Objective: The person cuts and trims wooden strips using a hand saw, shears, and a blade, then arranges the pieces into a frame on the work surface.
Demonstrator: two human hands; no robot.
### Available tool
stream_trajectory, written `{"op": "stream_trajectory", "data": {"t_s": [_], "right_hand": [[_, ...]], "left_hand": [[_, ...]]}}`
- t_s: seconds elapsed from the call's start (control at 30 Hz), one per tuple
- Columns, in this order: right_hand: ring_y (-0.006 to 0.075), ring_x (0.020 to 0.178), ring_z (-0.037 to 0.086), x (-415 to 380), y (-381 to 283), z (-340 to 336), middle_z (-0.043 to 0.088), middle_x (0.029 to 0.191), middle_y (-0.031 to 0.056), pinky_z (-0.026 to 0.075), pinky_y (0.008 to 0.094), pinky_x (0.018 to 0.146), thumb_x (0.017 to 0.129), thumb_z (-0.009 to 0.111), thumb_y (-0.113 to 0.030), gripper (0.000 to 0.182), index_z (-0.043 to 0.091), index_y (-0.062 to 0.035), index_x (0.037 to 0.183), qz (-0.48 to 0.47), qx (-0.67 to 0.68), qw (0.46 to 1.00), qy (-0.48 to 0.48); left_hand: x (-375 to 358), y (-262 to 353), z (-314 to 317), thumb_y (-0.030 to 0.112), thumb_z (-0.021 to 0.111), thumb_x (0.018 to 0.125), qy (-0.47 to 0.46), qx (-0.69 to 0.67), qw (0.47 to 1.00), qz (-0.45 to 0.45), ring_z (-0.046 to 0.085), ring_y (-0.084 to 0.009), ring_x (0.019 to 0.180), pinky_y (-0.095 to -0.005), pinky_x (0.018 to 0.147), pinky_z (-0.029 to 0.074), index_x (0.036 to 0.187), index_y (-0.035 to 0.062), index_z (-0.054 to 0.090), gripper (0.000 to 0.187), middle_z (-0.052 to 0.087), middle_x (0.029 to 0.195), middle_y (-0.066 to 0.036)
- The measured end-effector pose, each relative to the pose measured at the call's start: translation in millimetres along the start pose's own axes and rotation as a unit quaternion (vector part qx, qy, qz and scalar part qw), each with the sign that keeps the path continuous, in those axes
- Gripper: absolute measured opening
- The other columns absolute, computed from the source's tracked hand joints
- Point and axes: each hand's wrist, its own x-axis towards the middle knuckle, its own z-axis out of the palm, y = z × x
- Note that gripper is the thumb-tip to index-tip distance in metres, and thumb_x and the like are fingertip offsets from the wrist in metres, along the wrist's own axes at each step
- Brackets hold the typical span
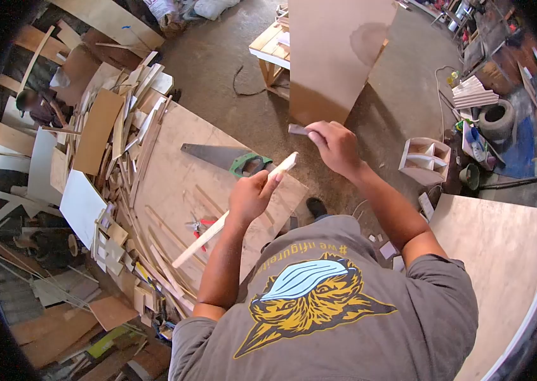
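Observation:
My left hand [251, 200] is closed around a long pale wooden stick [202, 244], which slants from lower left to upper right. The stick's upper end looks rough and splintered. Just right of that end, my right hand [337, 149] grips a short flat grey blade-like tool [298, 129]; its handle is hidden in my fist. The tool and the stick are apart. Below my left hand, a hand saw [211, 154] with a green and black handle lies on a plywood sheet [173, 168]. Red-handled pliers [204, 225] lie near the stick.
A heap of wood offcuts [132, 127] borders the plywood on the left. A tall brown board [332, 57] stands ahead by a wooden workbench [271, 47]. Right are a divided wooden box [425, 160], an old tire [497, 119] and another plywood sheet [497, 254]. A person [43, 109] appears far left.

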Motion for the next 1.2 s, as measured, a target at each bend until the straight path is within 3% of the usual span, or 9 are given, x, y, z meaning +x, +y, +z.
{"op": "stream_trajectory", "data": {"t_s": [0.23,0.4,0.57,0.63,0.77,0.8,0.9,0.93,1.2], "right_hand": [[0.037,0.074,0.071,-16.6,-45.2,24.8,0.068,0.078,0.0161,0.053,0.0484,0.063,0.101,0.064,-0.022,0.015,0.06,-0.0076,0.1,0.088,0.009,0.991,-0.098],[0.0371,0.082,0.073,-34.1,-5.2,30.8,0.069,0.083,0.0226,0.053,0.05,0.069,0.1,0.064,-0.018,0.015,0.062,-0.0045,0.104,0.201,0.065,0.977,0.007],[0.0117,0.057,0.05,-62.2,55.4,30.3,0.053,0.072,-0.0006,0.043,0.0341,0.051,0.105,0.06,-0.016,0.014,0.06,-0.0036,0.1,0.191,0.154,0.967,0.076],[0.008,0.056,0.047,-77.4,63.5,29.3,0.049,0.07,-0.0039,0.04,0.0293,0.049,0.107,0.057,-0.017,0.015,0.059,-0.0048,0.099,0.27,0.236,0.932,0.044],[0.0048,0.057,0.045,-111.3,71.8,42.8,0.048,0.07,-0.0038,0.039,0.0261,0.049,0.109,0.054,-0.02,0.016,0.057,-0.0073,0.1,0.305,0.267,0.914,0.034],[0.0059,0.059,0.047,-120.0,71.1,46.6,0.048,0.071,-0.0044,0.041,0.0263,0.05,0.109,0.054,-0.021,0.016,0.058,-0.0077,0.101,0.309,0.236,0.921,0.032],[0.0084,0.063,0.051,-157.6,92.4,79.5,0.051,0.071,-0.0028,0.044,0.0293,0.055,0.109,0.055,-0.021,0.017,0.058,-0.0066,0.102,0.292,0.182,0.938,0.049],[0.0117,0.067,0.055,-149.5,67.8,64.5,0.056,0.073,0.0011,0.047,0.0327,0.06,0.107,0.057,-0.019,0.015,0.059,-0.0051,0.103,0.326,0.134,0.936,-0.015],[0.0164,0.077,0.063,-33.5,-14.3,13.2,0.067,0.091,0.011,0.051,0.0319,0.072,0.104,0.058,-0.009,0.022,0.064,-0.004,0.125,0.139,0.137,0.979,0.064]], "left_hand": [[19.9,29.7,-5.5,0.065,0.06,0.094,0.003,0.24,0.964,0.113,0.07,-0.0388,0.069,-0.0526,0.059,0.053,0.083,0.0072,0.067,0.06,0.068,0.068,-0.017],[15.1,38.2,-33.3,0.061,0.071,0.089,0.114,0.232,0.953,0.161,0.068,-0.0267,0.109,-0.044,0.094,0.049,0.088,0.0144,0.07,0.047,0.075,0.104,-0.007],[12.6,-8.1,-63.2,0.05,0.076,0.091,0.605,0.227,0.758,0.089,0.045,-0.0366,0.139,-0.0468,0.113,0.038,0.147,0.0071,0.051,0.075,0.055,0.139,-0.021],[37.1,-18.9,-80.9,0.058,0.067,0.095,0.664,-0.074,0.737,0.099,0.051,-0.037,0.134,-0.0479,0.113,0.039,0.155,0.0051,0.035,0.086,0.055,0.138,-0.024],[56.8,-22.3,-121.8,0.075,0.041,0.1,0.408,-0.608,0.647,0.213,0.062,-0.0364,0.12,-0.0501,0.112,0.043,0.163,0.0079,0.013,0.097,0.053,0.143,-0.025],[52.6,25.2,-129.8,0.082,0.027,0.097,0.484,-0.597,0.617,0.169,0.068,-0.0273,0.081,-0.0431,0.084,0.057,0.16,0.0126,0.021,0.093,0.064,0.115,-0.019],[44.7,17.0,-128.6,0.08,0.029,0.099,0.385,-0.555,0.719,0.167,0.05,-0.0171,0.054,-0.0336,0.052,0.049,0.15,0.0155,0.032,0.082,0.057,0.079,-0.007],[46.4,43.6,-125.3,0.075,0.027,0.103,0.413,-0.614,0.66,0.128,0.032,-0.0115,0.045,-0.0283,0.039,0.03,0.135,0.0144,0.041,0.07,0.039,0.064,0.0],[38.1,45.6,-102.5,0.059,0.023,0.112,0.222,-0.494,0.828,0.148,0.03,-0.005,0.043,-0.0233,0.04,0.023,0.127,0.0061,0.053,0.062,0.038,0.058,0.004]]}}
